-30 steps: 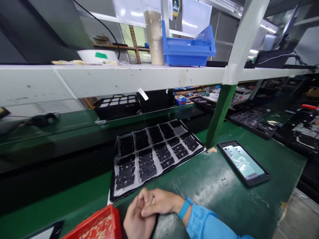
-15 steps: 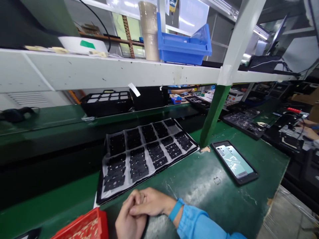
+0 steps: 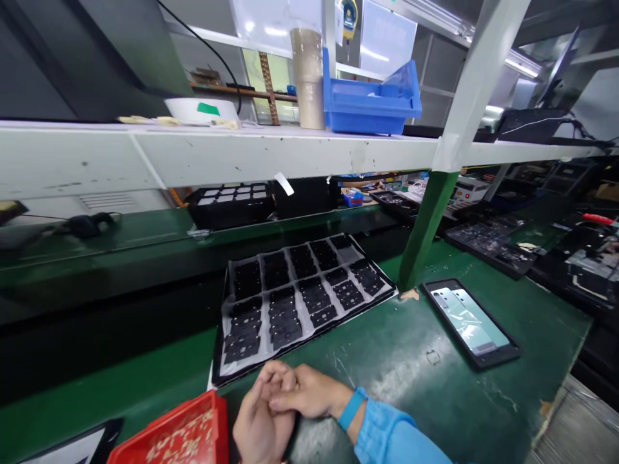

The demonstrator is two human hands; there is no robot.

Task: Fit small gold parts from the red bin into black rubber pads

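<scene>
My left hand (image 3: 265,422) is palm up at the bottom middle of the head view, its fingers curled against my right hand. Across it lies my right hand (image 3: 314,392), with its thumb over the left palm and a blue band on the wrist. The two hands are clasped, and no object shows between them. Just beyond them lies a black tray (image 3: 218,367) with two rows of dark flat parts (image 3: 285,317) on whitish film. Left of my hands stands a red bin (image 3: 221,428) holding many small pale pieces.
Two pale green phone-shaped panels (image 3: 471,322) lie in a black tray at right. A green-wrapped post (image 3: 425,235) rises beside the black tray. Overhead, a white shelf (image 3: 300,154) carries a blue bin (image 3: 370,116) and a tape roll. A dark-framed item (image 3: 104,438) sits at bottom left.
The view has swung a little left, so the scene appears further right. My hands stay clasped, with the left fingers slightly more opened out.
</scene>
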